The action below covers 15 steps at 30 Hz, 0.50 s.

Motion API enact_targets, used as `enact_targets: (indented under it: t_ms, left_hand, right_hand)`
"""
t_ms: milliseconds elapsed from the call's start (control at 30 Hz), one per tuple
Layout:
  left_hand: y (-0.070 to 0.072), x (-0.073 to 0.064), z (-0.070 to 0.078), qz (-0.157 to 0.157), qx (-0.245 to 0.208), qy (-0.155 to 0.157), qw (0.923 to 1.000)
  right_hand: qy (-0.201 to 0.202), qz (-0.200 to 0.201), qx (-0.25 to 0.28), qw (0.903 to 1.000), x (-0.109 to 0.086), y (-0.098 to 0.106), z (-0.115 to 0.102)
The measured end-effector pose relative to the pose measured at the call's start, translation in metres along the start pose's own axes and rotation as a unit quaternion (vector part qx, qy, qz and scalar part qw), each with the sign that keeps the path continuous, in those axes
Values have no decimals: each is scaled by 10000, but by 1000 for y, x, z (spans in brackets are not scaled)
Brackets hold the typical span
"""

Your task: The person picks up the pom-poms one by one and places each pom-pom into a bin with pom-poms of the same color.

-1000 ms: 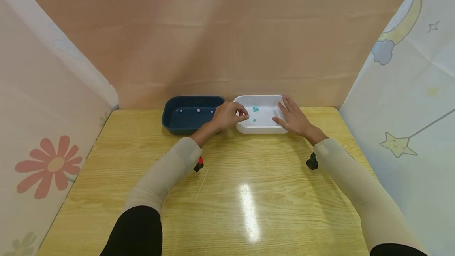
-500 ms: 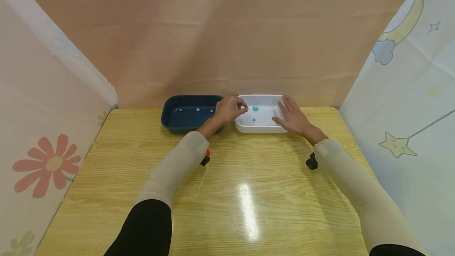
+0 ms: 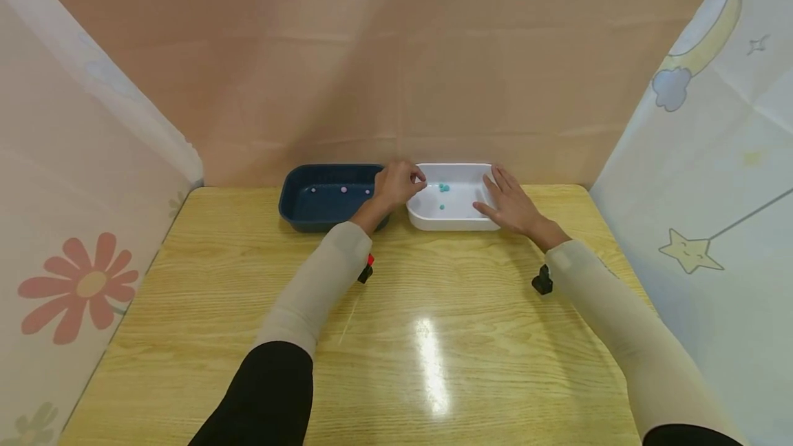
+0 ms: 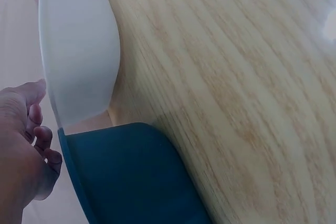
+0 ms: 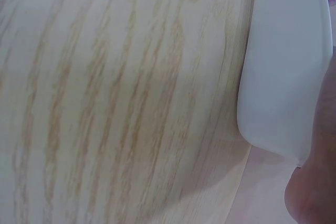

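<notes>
In the head view my left hand [image 3: 398, 186] is over the gap between the two trays, fingertips at the white tray's left rim. Its thumb and index finger pinch what looks like a small pale bead, mostly hidden. My right hand [image 3: 511, 206] rests with fingers spread on the right end of the white tray [image 3: 455, 224]. Several teal beads [image 3: 444, 188] lie inside that tray. To the left, the dark blue tray [image 3: 303, 221] holds pale pink beads [image 3: 343, 190], three of them visible. In the left wrist view, the left hand [image 4: 23, 145] is beside the tray rims.
Both trays stand side by side at the back of the wooden table [image 3: 396, 349], close to a brown backdrop [image 3: 396, 67]. Printed side panels flank the table. Small black devices [image 3: 542, 281] show by each wrist.
My left hand has moved up and slightly left, away from the white tray's inside to its left rim, still pinching. The right hand stays in place on the white tray.
</notes>
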<state>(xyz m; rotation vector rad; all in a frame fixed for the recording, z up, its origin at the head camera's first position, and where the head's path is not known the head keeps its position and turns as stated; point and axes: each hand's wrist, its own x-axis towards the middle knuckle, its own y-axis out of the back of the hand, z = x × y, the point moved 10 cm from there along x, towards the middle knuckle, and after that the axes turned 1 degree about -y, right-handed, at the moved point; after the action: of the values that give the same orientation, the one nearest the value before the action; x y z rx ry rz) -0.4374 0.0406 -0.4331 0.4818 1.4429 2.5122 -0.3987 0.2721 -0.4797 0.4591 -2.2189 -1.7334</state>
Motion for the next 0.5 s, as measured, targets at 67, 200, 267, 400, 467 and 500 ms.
enact_targets:
  t_ms: [67,200,267,400,467,500]
  left_hand:
    - [0,1,-2,28,26,57,10000]
    - [-1,1,-5,68,60,131,9999]
    - [-1,1,-6,43,85,168,9998]
    - [-1,1,-6,16,103,167,9998]
    - [0,1,-6,46,86,140,9999]
    - [1,0,-6,66,65,129,9999]
  right_hand:
    - [-4,-9,20,10000,0,0,0]
    - [18,-38,18,10000,0,0,0]
    - [16,-57,-1,10000,-1,0,0]
    - [2,-38,-43,10000,0,1,0]
    - [16,-18,-63,10000,0,2,-1]
    - [26,0,-58,10000,1,2,-1]
